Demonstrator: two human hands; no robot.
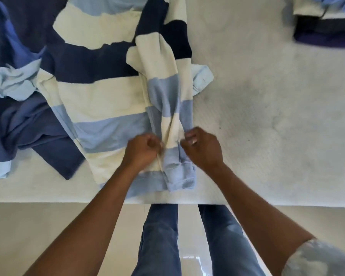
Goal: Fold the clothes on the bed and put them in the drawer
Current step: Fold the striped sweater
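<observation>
A striped sweater [100,96] in cream, light blue and navy lies spread on the white bed [267,116], its hem toward me. One long sleeve [165,90] is folded down over the sweater's right side, its cuff near the hem. My left hand [142,149] pinches the sleeve's left edge just above the cuff. My right hand [201,148] grips the sleeve's right edge at the same height. The drawer is not in view.
A heap of blue garments [18,108] lies on the bed to the left of the sweater. A stack of folded clothes [325,28] sits at the far right corner. The bed's near edge [68,200] runs across in front of my legs, with pale floor below.
</observation>
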